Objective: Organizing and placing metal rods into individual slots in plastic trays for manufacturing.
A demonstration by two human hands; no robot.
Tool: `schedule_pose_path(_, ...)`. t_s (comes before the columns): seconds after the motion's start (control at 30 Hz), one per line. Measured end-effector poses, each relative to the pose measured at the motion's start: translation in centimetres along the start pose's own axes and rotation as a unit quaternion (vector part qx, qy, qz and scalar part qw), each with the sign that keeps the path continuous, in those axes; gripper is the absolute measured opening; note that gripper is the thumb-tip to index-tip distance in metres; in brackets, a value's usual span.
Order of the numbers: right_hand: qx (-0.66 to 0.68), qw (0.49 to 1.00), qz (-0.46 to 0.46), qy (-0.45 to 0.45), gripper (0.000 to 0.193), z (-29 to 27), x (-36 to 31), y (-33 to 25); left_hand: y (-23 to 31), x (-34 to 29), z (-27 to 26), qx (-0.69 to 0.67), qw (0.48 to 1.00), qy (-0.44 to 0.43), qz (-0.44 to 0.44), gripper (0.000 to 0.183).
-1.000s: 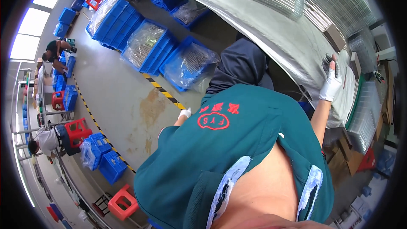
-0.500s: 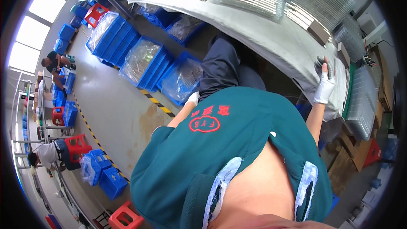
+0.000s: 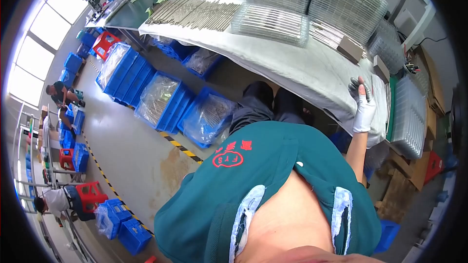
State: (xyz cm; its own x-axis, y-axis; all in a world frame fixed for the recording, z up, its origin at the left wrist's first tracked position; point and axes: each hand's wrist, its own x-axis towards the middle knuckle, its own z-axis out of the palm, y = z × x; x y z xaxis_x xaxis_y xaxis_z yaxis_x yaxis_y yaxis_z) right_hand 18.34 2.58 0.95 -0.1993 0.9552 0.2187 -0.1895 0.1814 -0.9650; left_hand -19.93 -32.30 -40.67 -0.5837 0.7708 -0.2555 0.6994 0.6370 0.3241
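My right hand [image 3: 362,106], in a white glove with grey fingertips, lies at the right end of the white cloth [image 3: 312,65] that covers the table. Its fingers are apart and nothing shows in them. Nearest to it are a grey-brown block [image 3: 350,50] and a second block [image 3: 381,68]. Rows of thin metal rods [image 3: 192,13] are laid out on the far left of the cloth. Beside them sits a clear plastic tray [image 3: 269,24], with taller stacks of clear trays [image 3: 348,0] behind it. My left hand is out of sight.
Blue crates [image 3: 127,75] with plastic-wrapped contents stand on the floor to the left, one [image 3: 207,117] close to my legs. More clear trays [image 3: 408,117] and cardboard [image 3: 420,168] are at the right. Two people [image 3: 61,199] are at the far left, near red stools [image 3: 91,197].
My view has shifted, so more of the table shows. The left hand, seen beside my leg before, has gone out of view. My right hand stays on the cloth's right end.
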Motion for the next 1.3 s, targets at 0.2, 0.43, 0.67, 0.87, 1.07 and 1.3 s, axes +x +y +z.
schedule_pose_path(0.2, 0.02, 0.998, 0.012, -0.051, 0.042, 3.3, 1.9, -0.9, 6.5, 3.2, -12.3, -0.079, 0.942, 0.32, 0.065, 0.016)
schedule_pose_path(0.43, 0.157, 0.958, 0.166, -0.174, 0.064, 9.9, 6.4, 1.9, 24.2, 11.6, -37.4, -0.6, 0.757, 0.192, 0.172, 0.033)
schedule_pose_path(0.67, -0.122, 0.957, 0.186, -0.187, 0.053, 12.8, 12.6, 6.4, 27.1, 19.6, -39.6, -0.564, 0.825, -0.038, -0.022, 0.03)
schedule_pose_path(0.87, -0.032, 0.931, 0.28, -0.231, 0.042, 12.7, 15.4, 6.4, 26.4, 21.6, -41.5, -0.566, 0.811, -0.132, -0.067, 0.041)
schedule_pose_path(1.07, 0.095, 0.897, 0.352, -0.25, 0.034, 12.0, 18.3, 7.6, 28.8, 22.2, -40.6, -0.747, 0.646, -0.157, -0.007, 0.056)
schedule_pose_path(1.3, 0.235, 0.761, 0.573, -0.193, 0.046, 10.2, 19.7, 8.7, 30.3, 21.7, -38.5, -0.881, 0.469, -0.066, 0.011, 0.066)
